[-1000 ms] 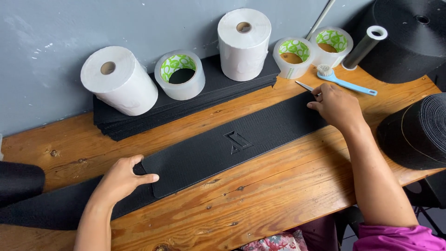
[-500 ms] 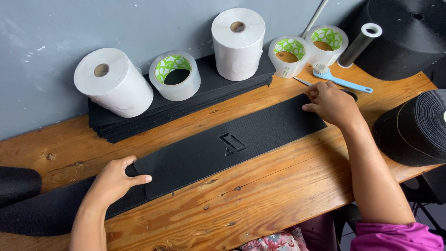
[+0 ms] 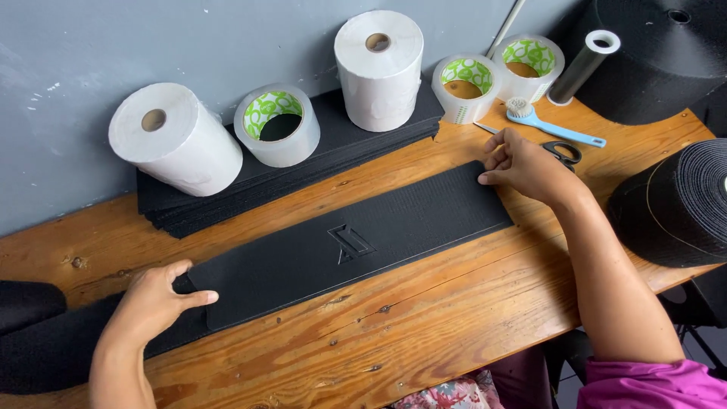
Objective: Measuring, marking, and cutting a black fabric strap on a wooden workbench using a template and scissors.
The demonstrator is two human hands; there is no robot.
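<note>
Head view: a long black sheet (image 3: pixel 356 246) lies flat across the wooden table (image 3: pixel 424 333), an embossed mark at its middle. The left hand (image 3: pixel 155 303) rests on the sheet's near-left end, fingers together and laid flat, thumb stretched along the edge; it pins rather than grips. The right hand (image 3: pixel 526 163) presses the far-right corner with bent fingertips, slightly spread, clamped on nothing as far as the angle shows. Just beyond those fingertips lie scissors (image 3: pixel 560 151) and a blue brush (image 3: pixel 556 127). Farther past them stand 3 tape rolls (image 3: pixel 276 125) and 2 white paper rolls (image 3: pixel 379 68), some on a stack of black sheets (image 3: pixel 303 170). Right of the wrist sits a black roll (image 3: pixel 678 204).
</note>
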